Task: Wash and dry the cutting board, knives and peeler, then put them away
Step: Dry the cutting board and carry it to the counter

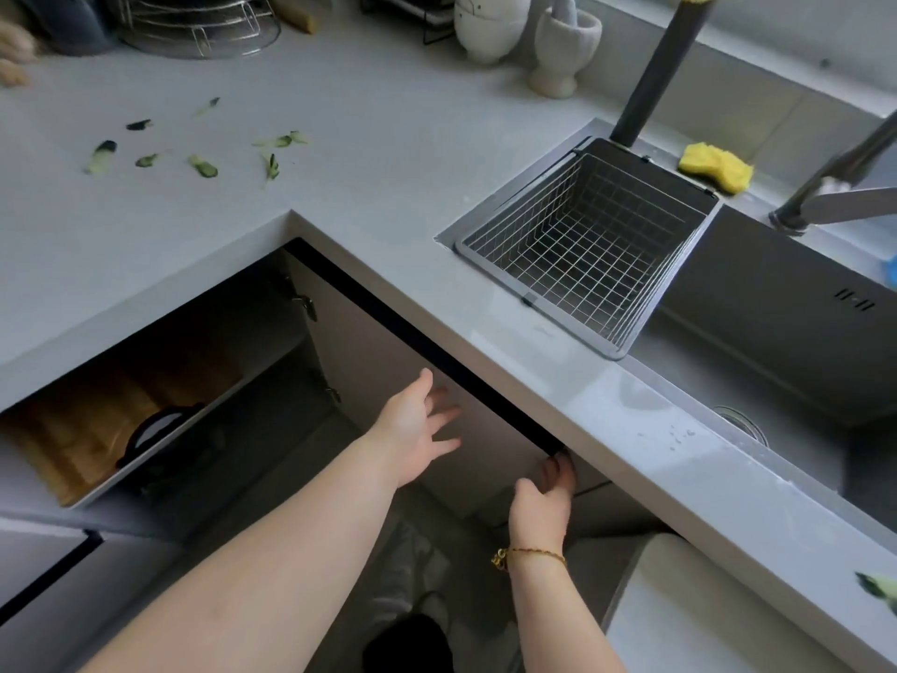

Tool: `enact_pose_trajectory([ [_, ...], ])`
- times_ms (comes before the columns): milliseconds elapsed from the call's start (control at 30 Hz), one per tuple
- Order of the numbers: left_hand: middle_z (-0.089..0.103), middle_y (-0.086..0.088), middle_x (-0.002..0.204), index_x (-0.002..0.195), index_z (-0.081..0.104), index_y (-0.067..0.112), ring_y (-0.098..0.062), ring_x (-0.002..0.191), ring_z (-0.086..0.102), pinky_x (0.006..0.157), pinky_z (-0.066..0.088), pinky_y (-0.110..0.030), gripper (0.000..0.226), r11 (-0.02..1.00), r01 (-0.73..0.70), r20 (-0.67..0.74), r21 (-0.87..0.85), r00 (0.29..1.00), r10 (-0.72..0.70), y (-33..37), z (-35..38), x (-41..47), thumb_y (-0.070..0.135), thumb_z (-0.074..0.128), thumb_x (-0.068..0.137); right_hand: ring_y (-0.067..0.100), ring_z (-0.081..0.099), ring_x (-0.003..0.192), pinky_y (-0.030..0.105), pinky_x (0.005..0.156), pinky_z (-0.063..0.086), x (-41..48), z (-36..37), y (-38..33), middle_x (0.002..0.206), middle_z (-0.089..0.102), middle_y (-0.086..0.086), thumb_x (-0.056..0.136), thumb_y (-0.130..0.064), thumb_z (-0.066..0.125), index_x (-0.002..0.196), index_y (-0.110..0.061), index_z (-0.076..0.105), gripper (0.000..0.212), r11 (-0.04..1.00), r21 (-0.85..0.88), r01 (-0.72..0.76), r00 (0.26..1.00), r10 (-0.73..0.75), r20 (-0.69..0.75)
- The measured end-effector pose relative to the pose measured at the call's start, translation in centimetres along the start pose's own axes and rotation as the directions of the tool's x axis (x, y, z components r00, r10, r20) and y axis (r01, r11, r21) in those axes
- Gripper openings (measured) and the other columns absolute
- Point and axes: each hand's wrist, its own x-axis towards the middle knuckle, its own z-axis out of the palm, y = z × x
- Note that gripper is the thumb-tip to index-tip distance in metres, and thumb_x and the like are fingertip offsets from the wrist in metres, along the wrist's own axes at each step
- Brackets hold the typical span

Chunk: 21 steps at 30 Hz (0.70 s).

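The wooden cutting board (pixel 82 429) lies under the counter (pixel 388 153), well left of the cabinet door (pixel 388 352). The left hand (pixel 417 429) is spread open just beside the door's face. The right hand (pixel 543 497) curls its fingers over the door's top edge.

The cutting board (pixel 82 429) is brown wood, built of joined strips. It lies flat on the shelf (pixel 92 493), towards the shelf's left end. Its near part is lit and its far part is dim in shadow.
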Motion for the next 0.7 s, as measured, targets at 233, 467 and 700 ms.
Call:
enact_pose_trajectory([
  [233,0.023,-0.002,0.153,0.147,0.016,0.024,-0.023,0.138,0.030,0.107,0.030,-0.048,0.052,0.982,-0.001,0.085,0.190,0.996,-0.016,-0.9,0.6,-1.9,0.042,0.026,0.099,0.026,0.036,0.131,0.030,0.103,0.031,-0.6,-0.9,0.8,0.146,0.031,0.007,0.087,0.010,0.038,0.145,-0.018,0.021,0.066,0.984,-0.167,0.061,0.994,-0.044,0.102],
  [467,0.025,-0.003,0.152,0.147,0.016,0.024,-0.024,0.135,0.032,0.109,0.030,-0.043,0.063,0.891,-0.049,-0.092,0.451,0.991,0.101,-2.5,-0.3,-5.3,0.047,0.039,0.094,0.019,0.023,0.136,0.016,0.105,0.015,-4.7,-1.4,3.8,0.147,0.021,0.006,0.090,0.007,0.039,0.137,-0.004,0.033,0.049,0.921,-0.344,0.180,0.947,-0.068,0.313],
  [700,0.035,-0.007,0.143,0.140,0.029,0.021,-0.027,0.123,0.047,0.092,0.048,-0.038,0.068,0.743,0.028,-0.424,0.669,0.835,0.350,-4.3,-6.7,-9.8,0.020,0.066,0.083,0.004,0.005,0.140,0.024,0.114,0.008,-12.9,1.9,8.9,0.149,0.011,-0.017,0.085,0.006,0.039,0.144,-0.027,0.020,0.071,0.763,-0.391,0.515,0.663,-0.066,0.746],
])
